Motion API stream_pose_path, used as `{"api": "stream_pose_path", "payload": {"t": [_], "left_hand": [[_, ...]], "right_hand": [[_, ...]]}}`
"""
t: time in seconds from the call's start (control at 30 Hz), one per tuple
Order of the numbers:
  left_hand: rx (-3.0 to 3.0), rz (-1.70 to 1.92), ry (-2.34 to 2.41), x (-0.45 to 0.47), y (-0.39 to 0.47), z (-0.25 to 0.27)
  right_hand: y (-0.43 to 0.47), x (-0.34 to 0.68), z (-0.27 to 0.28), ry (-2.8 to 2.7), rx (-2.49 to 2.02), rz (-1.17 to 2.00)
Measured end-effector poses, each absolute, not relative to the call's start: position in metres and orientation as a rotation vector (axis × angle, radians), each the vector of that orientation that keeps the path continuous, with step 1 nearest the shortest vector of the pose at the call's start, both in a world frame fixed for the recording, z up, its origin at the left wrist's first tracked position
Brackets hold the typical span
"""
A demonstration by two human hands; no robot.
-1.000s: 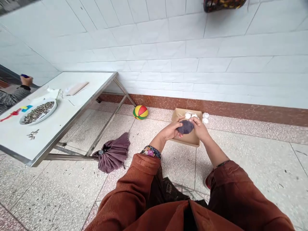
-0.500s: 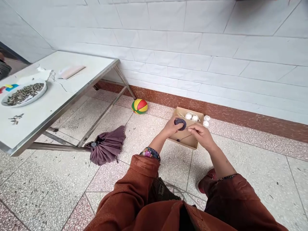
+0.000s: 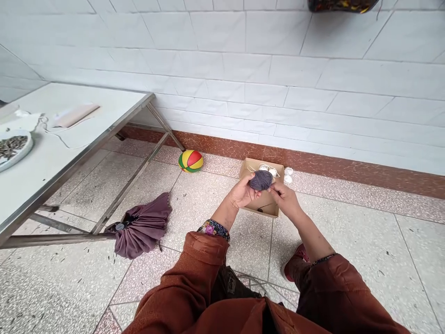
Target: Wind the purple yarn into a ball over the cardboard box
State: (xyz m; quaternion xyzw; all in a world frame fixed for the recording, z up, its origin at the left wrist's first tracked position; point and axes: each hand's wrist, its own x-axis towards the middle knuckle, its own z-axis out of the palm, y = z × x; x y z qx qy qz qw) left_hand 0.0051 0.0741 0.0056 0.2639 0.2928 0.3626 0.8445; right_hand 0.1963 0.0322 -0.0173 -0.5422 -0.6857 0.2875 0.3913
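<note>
My left hand grips a ball of grey-purple yarn out in front of me, above the floor. Just below and right of the ball, my right hand has its fingertips pinched together at the ball's lower side, apparently on a thin strand that I cannot make out clearly. Behind both hands a shallow cardboard box lies on the floor by the wall, with small white balls of thread at its far end and more white balls just outside it.
A metal-framed white table stands at left with a plate of seeds and a cloth. A folded purple umbrella lies by its legs. A striped toy ball rests near the tiled wall.
My right hand left the ball, drew out to the right, then returned close under it. The left hand kept hold and turned the ball. The view swung to the right.
</note>
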Motion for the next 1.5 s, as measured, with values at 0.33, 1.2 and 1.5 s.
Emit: {"api": "stream_pose_path", "payload": {"t": [0.33, 1.2, 1.5], "left_hand": [[0.957, 0.751, 0.919, -0.006, 0.076, 0.004], [1.328, 0.66, 1.093, -0.008, 0.072, 0.004], [0.907, 0.618, 0.49, -0.001, 0.062, 0.018]], "right_hand": [[0.024, 0.19, 0.005, -1.887, -1.2, 0.682], [0.022, 0.198, 0.008, -1.743, -1.154, 0.795], [0.033, 0.2, -0.011, -1.569, -1.304, 0.91]]}}
